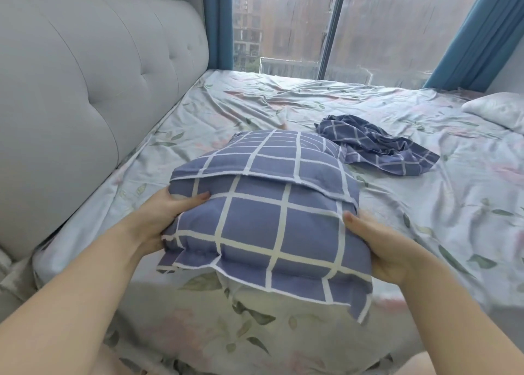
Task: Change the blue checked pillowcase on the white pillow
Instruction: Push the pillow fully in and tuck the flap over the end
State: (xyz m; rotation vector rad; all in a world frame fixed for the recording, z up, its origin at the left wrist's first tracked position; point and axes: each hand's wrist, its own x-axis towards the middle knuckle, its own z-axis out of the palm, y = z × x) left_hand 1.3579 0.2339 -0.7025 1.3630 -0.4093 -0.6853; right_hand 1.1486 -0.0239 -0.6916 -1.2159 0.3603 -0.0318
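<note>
The person is holding a stuffed blue checked pillowcase (269, 204) between both hands, over the floral bed sheet (283, 99). The left hand (161, 218) is gripping the near-left corner, with the thumb lying on top of the fabric and the fingers curled underneath, out of sight. The right hand (380, 247) is clasping the near-right edge the same way, thumb on top and fingers tucked below.

The case is sitting squarely between the two grips. Its bulk is stretching away from the person, and its loose hemmed end is hanging toward the camera past both thumbs. A fabric flap is lying across the top, just beyond the thumbs. Whether the far end is resting on the sheet cannot be told.

Beyond it and to the right, a second checked case (377, 147) is lying crumpled and flat on the sheet. A bare white pillow (499, 111) is lying at the far right edge, well apart from both hands. A grey tufted headboard (85, 77) is running along the left side.
</note>
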